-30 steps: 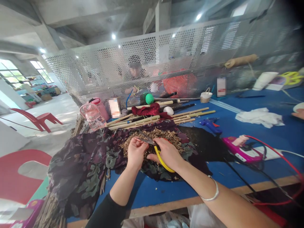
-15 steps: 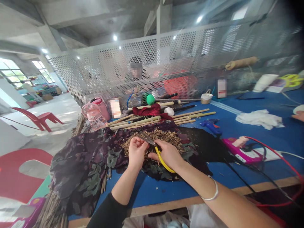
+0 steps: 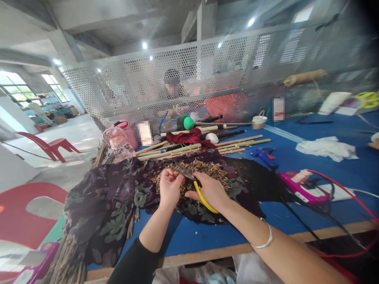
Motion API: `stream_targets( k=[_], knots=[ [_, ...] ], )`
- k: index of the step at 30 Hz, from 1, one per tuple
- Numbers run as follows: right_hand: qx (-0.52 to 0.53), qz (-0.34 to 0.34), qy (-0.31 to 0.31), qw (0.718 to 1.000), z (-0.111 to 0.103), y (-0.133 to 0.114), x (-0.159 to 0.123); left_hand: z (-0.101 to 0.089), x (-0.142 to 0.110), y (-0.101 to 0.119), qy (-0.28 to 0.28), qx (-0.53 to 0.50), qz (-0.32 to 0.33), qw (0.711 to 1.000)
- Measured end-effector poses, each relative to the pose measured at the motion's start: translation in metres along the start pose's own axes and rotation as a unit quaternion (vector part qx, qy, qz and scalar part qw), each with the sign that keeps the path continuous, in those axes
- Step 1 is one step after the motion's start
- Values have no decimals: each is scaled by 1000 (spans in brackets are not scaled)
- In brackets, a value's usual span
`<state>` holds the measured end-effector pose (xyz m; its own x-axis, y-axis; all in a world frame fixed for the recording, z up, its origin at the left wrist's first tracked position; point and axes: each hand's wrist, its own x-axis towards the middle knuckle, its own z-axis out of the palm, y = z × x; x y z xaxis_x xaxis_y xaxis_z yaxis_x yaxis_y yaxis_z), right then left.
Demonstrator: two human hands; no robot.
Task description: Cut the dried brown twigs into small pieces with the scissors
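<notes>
Your two hands meet over one heap of shavings [image 3: 217, 171], which lies on dark patterned cloth [image 3: 97, 205] near the middle of the surface [image 3: 207, 236]. One pair of scissors [image 3: 199, 193] is there, raised just over the heap; its yellow handle sits in your right hand [image 3: 211, 192] and its blades point toward the far left corner. Your right fingers are clamped around that handle, the thumb reaching toward your left hand. Your right forearm slants in across the near edge from the right, with one bracelet [image 3: 269, 236] near the wrist. Your left hand [image 3: 170, 187] stands close beside the blades, fingers curled in and the thumb near the forefinger; you cannot tell from here whether they pinch anything. Your left forearm rises from the near edge, leaning slightly right, under one dark sleeve [image 3: 134, 262].

The cloth drapes over the left edge. Beyond the heap, toward the far edge, several sticks [image 3: 174, 152] overlap too much to count, with one red cloth [image 3: 185, 136], one green ball [image 3: 188, 123] and one white ball [image 3: 212, 138] among them. Toward the right edge you have one blue glue gun [image 3: 264, 157], one magenta power strip [image 3: 304, 192] and a white bundle [image 3: 325, 148].
</notes>
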<state>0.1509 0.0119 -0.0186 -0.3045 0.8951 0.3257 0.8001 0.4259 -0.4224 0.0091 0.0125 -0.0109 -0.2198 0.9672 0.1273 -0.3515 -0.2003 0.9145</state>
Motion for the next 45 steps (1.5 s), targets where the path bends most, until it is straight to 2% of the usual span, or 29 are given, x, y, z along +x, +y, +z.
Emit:
stream_targets(
  k=[7, 13, 23, 31, 39, 45],
  knots=[
    [-5, -35, 10, 999, -2, 1, 0, -3, 2, -4, 6, 80, 23, 997],
    [7, -51, 30, 998, -2, 2, 0, -1, 0, -1, -2, 79, 11, 997],
    [-12, -23, 17, 1000, -2, 6, 0, -3, 0, -1, 4, 123, 54, 991],
    [-23, -23, 16, 999, -1, 3, 0, -8, 5, -5, 7, 82, 50, 995],
    [-38, -52, 23, 998, -3, 3, 0, -9, 5, -1, 12, 157, 42, 987],
    [-38, -36, 23, 998, -4, 5, 0, -9, 4, -2, 15, 173, 55, 983]
  ],
)
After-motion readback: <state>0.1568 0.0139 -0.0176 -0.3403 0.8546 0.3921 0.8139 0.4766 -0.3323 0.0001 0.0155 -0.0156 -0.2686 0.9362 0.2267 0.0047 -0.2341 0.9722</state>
